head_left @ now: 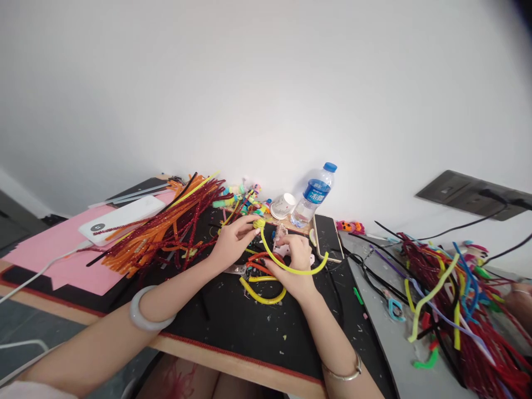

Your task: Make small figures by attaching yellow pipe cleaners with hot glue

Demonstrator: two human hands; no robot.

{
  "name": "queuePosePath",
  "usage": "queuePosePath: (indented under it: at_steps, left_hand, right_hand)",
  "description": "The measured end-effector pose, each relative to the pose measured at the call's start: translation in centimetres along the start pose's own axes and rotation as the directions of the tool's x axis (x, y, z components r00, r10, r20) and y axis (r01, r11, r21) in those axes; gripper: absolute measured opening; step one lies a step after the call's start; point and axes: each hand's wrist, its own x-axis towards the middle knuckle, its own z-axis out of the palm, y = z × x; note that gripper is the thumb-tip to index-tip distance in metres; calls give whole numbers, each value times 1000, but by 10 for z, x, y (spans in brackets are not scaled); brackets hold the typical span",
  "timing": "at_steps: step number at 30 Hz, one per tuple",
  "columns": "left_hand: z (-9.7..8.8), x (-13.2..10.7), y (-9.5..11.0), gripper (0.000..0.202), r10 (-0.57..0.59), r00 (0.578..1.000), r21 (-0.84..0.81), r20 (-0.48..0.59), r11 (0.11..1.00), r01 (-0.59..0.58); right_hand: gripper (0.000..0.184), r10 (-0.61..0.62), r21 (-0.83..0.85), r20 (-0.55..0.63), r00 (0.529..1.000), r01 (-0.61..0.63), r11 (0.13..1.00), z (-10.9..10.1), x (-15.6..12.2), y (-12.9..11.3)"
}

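Observation:
Near the middle of the table my left hand (236, 238) pinches the coiled end of a yellow pipe cleaner (307, 272). The free length of this pipe cleaner curves down and right, passing over the back of my right hand (297, 269). My right hand has bent fingers beside a pinkish-white object (282, 249); what lies between them, if anything, is hidden. Orange-red pipe cleaners (258, 260) lie just left of my right thumb. Below them, bent yellow pipe cleaners (266, 301) rest on the black mat (233, 327).
To the left, orange and red pipe cleaners (166, 227) lie over pink sheets (54, 249) and a white device (124, 219). A paper cup (283, 205), water bottle (315, 194) and phone (329, 237) are by the wall. Another person's hand (519, 305) is near the right pile (469, 310).

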Motion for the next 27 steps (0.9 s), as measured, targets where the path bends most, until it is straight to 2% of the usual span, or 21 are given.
queuePosePath:
  at_steps: [4, 7, 11, 15, 19, 27]
  left_hand:
    - [5, -4, 4, 34, 8, 985, 10, 173, 1000, -10]
    - [7, -4, 3, 32, -26, 977, -92, 212, 995, 46]
    - [6, -2, 1, 35, -111, 951, -296, 288, 934, 198]
    - [3, -1, 2, 39, -174, 918, -365, 357, 879, 308]
    - [3, -2, 3, 41, -211, 893, -392, 398, 841, 373]
    - [1, -3, 2, 40, -223, 839, -476, 496, 739, 478]
  right_hand:
    - [14, 23, 170, 18, 1000, -26, 985, 4, -3, -8]
    - [17, 139, 319, -20, 990, -125, 940, 6, -5, -7]
    - [22, 338, 532, 40, 940, -306, 789, 10, -6, -1]
    - [23, 419, 700, 71, 905, -345, 625, 13, -6, 6]
    - [26, 452, 759, 61, 890, -335, 558, 14, -4, 6]
    - [26, 464, 763, 81, 882, -354, 540, 14, -4, 7]
